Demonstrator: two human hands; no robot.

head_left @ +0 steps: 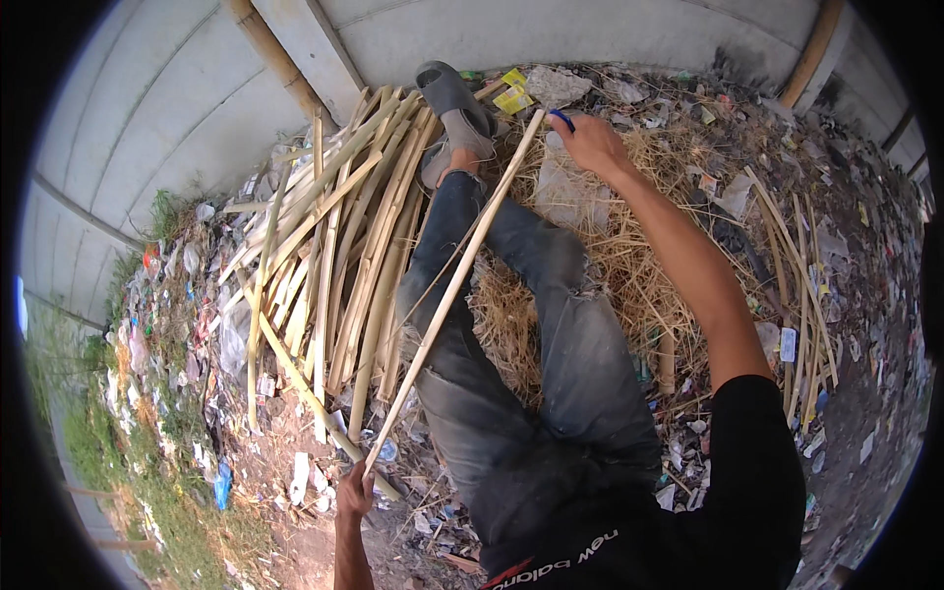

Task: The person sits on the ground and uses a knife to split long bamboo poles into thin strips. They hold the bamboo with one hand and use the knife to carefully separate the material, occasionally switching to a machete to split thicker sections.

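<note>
A long, pale bamboo strip (454, 285) slants across my legs, from the lower left up to the far middle. My left hand (354, 489) is closed round its near end. At the far end, my right hand (590, 141) grips a small blue-handled tool (561, 120); its blade, if it has one, cannot be made out. The tool sits right beside the strip's tip. A thin, darker sliver (455, 256) runs next to the strip over my thigh; whether it is still joined to the strip is unclear.
A big pile of split bamboo strips (334, 256) lies left of my legs. Straw-like shavings (639, 265) cover the ground between and right of them. More strips (801, 295) lie at far right. A concrete wall (551, 34) with bamboo poles (280, 59) stands ahead; litter is scattered around.
</note>
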